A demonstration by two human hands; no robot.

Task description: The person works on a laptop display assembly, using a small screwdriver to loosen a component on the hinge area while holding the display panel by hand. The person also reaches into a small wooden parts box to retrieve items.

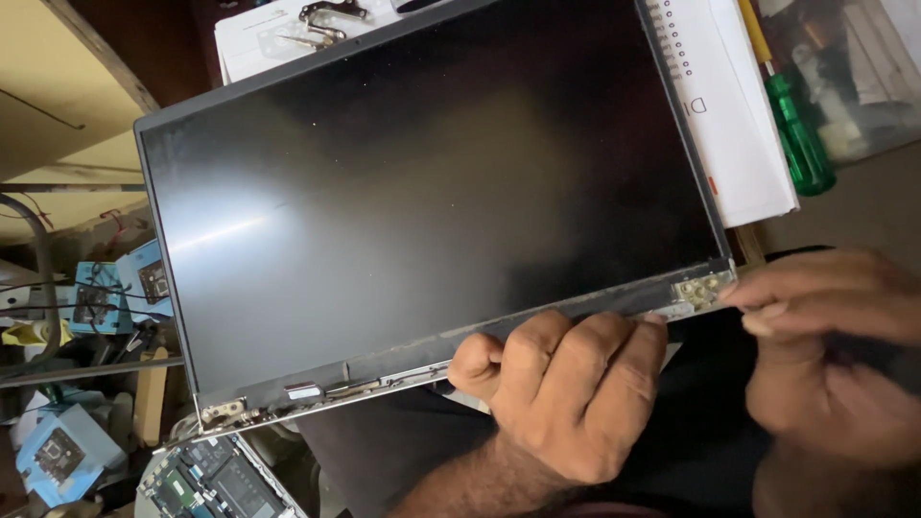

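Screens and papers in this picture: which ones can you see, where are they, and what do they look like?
Laptop screen panel: fills the middle, tilted, a dark unlit rectangle with a thin frame and metal hinges; the left hand holds its lower edge, the right hand touches its corner hinge.
White spiral-bound pad: top right, behind the panel.
Green circuit board: bottom left.
Light blue boxes: left, among clutter.

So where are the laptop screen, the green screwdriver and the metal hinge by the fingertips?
laptop screen [422, 192], head view, middle of the dark glass.
green screwdriver [798, 139], head view, its handle.
metal hinge [702, 288], head view, corner bracket.
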